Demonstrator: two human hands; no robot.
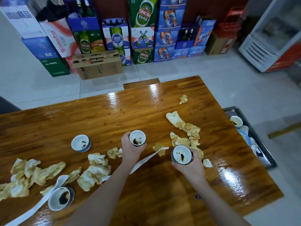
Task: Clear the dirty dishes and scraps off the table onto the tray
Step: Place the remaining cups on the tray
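- Left hand (129, 150): fingers wrapped round a small cup (137, 138), mid-surface; held mouth-up, probably so the dark dregs stay in.
- Right hand (191, 168): same wrap-grip on a second cup (182, 155), further right; one per hand likely saves a trip.
- Both glazed, round, dark outside, white and brown-stained within.
- Third cup (81, 143) left of the hands; fourth cup (60, 199) near left.
- Scraps (183, 126): crumpled, greasy yellowish tissue, strewn over the glossy wooden surface (146, 101).
- Tray (232, 112): dark metal, off the right edge, already carrying cups.
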